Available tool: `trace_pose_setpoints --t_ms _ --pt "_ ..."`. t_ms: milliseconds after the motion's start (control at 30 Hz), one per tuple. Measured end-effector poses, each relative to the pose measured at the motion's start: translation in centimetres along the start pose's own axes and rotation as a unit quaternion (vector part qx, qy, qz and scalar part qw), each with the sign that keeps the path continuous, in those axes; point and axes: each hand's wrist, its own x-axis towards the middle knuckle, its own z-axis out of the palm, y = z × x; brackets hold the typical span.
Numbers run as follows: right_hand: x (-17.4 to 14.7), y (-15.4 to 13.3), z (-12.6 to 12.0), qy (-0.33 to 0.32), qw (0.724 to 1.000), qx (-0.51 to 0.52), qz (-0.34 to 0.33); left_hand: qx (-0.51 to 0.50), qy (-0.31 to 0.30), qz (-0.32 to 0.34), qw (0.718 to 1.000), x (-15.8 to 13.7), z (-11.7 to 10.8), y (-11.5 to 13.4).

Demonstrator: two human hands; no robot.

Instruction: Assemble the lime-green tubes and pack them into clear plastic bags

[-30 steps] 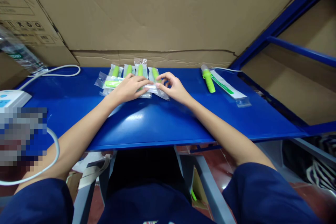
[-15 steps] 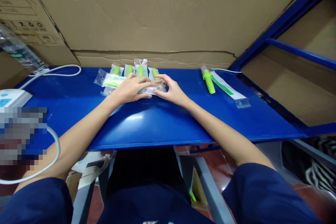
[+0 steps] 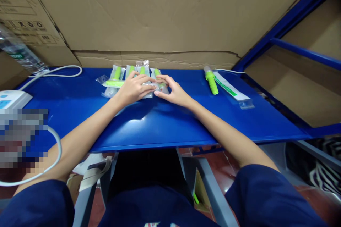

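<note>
A clear plastic bag with a bright green stick-like item (image 3: 114,83) lies crosswise over the lower part of a row of similar bags. My left hand (image 3: 136,87) covers its middle, fingers curled over it. At its right end my right hand (image 3: 174,91) pinches the clear plastic between thumb and fingers. Beneath and behind are several bagged green-handled items (image 3: 117,73), side by side on the blue table (image 3: 170,127). My hands hide much of the held bag and the row's front.
On the right lie a loose green ribbed-handled item with a clear cap (image 3: 212,83) and a white strip with a green label (image 3: 231,90). A power strip (image 3: 13,99), a white cable (image 3: 57,145) and a plastic bottle (image 3: 21,55) are at left. Cardboard (image 3: 160,14) stands behind.
The crosswise bag has turned slightly, its green item now looking narrower. My left fingers have shifted a little over it; my right hand stays nearly in place.
</note>
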Motion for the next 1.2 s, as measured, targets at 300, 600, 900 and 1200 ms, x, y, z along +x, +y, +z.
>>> trace_pose_setpoints --t_ms 300,600,900,1200 --pt "0.2 0.0 0.0 -0.03 0.997 -0.072 -0.029 0.008 0.049 -0.001 0.999 -0.1 -0.3 0.2" --pt "0.0 -0.4 0.7 -0.031 0.994 -0.093 -0.042 0.022 0.095 0.038 0.995 -0.3 -0.7 0.9" --pt "0.1 -0.1 0.9 -0.036 0.99 -0.127 -0.048 0.015 0.052 0.006 0.998 0.1 -1.0 1.3" --pt "0.1 0.0 1.2 -0.028 0.985 -0.154 -0.067 0.026 0.153 0.078 0.985 0.4 -0.5 0.9"
